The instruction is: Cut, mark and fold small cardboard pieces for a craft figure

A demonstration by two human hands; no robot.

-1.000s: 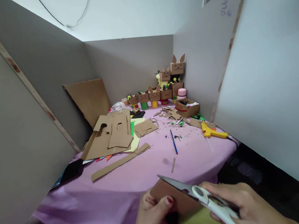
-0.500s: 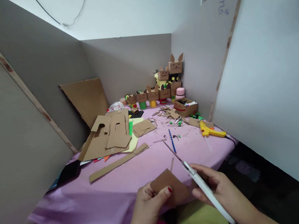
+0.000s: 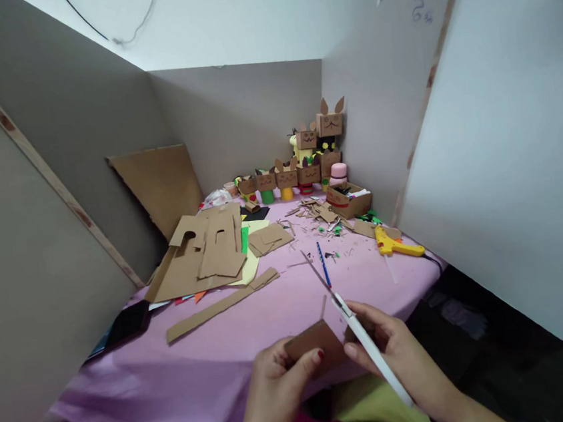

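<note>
Pink-clothed bench (image 3: 273, 319) between partitions; left hand (image 3: 275, 389) pinches cardboard piece (image 3: 315, 343) over its near edge, steadying it; right hand (image 3: 397, 350) grips scissors (image 3: 345, 312), blades pointing away.

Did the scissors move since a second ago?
Yes. The scissors in the right hand swung up off the cardboard piece; the tips now point away, toward the blue pencil on the pink tablecloth.

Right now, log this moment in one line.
left hand: holds cardboard piece | right hand: holds scissors | purple table
</note>
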